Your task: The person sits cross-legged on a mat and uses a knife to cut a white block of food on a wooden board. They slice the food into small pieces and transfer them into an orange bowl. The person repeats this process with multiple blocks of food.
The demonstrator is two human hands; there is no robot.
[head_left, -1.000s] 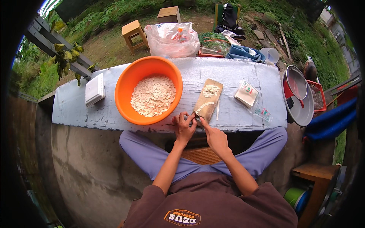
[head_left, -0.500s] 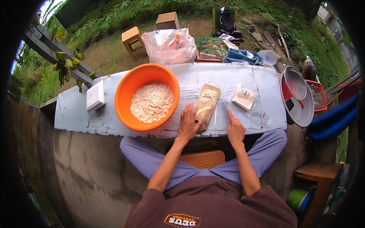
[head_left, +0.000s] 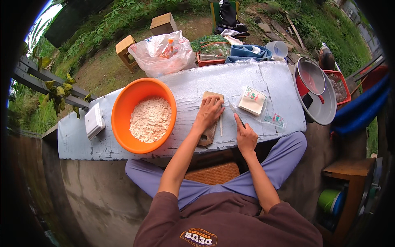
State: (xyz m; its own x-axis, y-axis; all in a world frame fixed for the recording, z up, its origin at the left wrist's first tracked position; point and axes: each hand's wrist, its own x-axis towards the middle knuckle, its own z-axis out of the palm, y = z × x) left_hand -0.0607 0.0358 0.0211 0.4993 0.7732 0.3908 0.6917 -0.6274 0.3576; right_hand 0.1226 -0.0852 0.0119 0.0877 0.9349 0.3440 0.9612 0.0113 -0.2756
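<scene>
My left hand [head_left: 210, 111] lies over the upper part of a small wooden cutting board [head_left: 209, 136]. Its fingers are bent and drawn together over the spot where small pale pieces lay, which it hides. In my right hand [head_left: 247, 138] is a knife [head_left: 233, 108], its blade pointing away from me and its handle inside my closed fingers. A thin white strip [head_left: 221, 126] lies just right of the board. To the left stands an orange bowl [head_left: 119, 117] holding a heap of small pale cut pieces [head_left: 150, 119]. Beyond the knife is a clear plastic packet [head_left: 252, 101] with a pale square block inside.
A white plastic box [head_left: 94, 120] rests at the table's left end. Off the right end are a sieve [head_left: 311, 76] and a large metal basin [head_left: 323, 109]. A plastic bag [head_left: 160, 55], a red crate [head_left: 210, 62] and blue cloth [head_left: 249, 52] stand along the far edge.
My left hand has moved up the board, from beside its lower part onto the pieces at its far end. The knife blade now shows clearly in my right hand. The whole view has shifted.
</scene>
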